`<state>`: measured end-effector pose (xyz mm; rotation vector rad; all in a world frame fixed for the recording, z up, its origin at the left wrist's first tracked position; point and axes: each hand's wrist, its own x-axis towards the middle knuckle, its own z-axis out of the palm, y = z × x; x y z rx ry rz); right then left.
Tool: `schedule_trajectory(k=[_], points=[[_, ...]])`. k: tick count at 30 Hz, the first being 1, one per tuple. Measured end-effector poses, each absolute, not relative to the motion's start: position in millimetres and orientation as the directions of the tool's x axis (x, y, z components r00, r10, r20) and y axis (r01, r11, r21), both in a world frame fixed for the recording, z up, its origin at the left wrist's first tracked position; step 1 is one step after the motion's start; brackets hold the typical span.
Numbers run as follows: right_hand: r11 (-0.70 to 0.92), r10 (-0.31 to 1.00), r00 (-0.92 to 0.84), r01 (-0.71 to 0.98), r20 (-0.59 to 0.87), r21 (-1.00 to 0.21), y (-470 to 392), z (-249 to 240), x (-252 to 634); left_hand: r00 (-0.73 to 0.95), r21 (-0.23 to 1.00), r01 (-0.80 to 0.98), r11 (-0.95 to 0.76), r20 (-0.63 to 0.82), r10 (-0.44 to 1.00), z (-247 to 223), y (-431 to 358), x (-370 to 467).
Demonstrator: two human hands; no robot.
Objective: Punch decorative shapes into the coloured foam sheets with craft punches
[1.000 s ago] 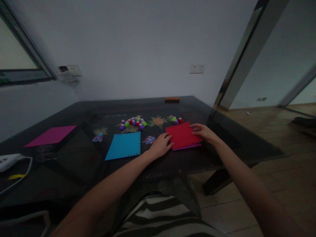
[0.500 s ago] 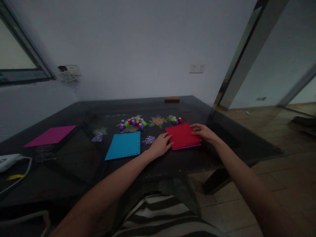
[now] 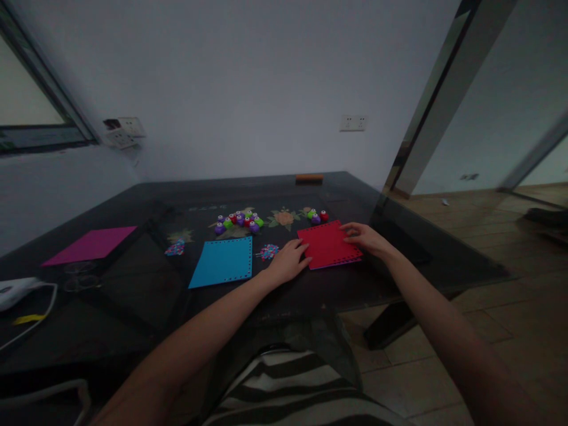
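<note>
Red sheet (image 3: 323,245) was nudged slightly over purple sheet (image 3: 354,261); L hand (image 3: 288,260) was laid open, R hand (image 3: 367,239) grip couldn't be told; sm. toys (image 3: 316,218) were seen behind, colourful pile (image 3: 268,252) nr L.

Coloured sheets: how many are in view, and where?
4 visible: a pink sheet at left, a blue sheet left of centre, a red sheet between left hand and right hand, and a purple sheet peeking from under it. More may be hidden beneath.

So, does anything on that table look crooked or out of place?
Only slightly: between the left hand and right hand, the red sheet is not lined up with the purple sheet beneath; purple shows at its near right corner.
</note>
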<state>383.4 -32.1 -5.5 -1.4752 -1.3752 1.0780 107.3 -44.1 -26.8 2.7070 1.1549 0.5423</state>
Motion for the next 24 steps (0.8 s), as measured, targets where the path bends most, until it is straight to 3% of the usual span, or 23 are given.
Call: schedule_trajectory(k=[24], points=[[0.005,0.997,0.062,0.494,0.041,-0.87,-25.9,-8.4,389.9,0.645,0.277,0.661,-0.698,0.265,0.716,-23.9,-46.8,106.1]])
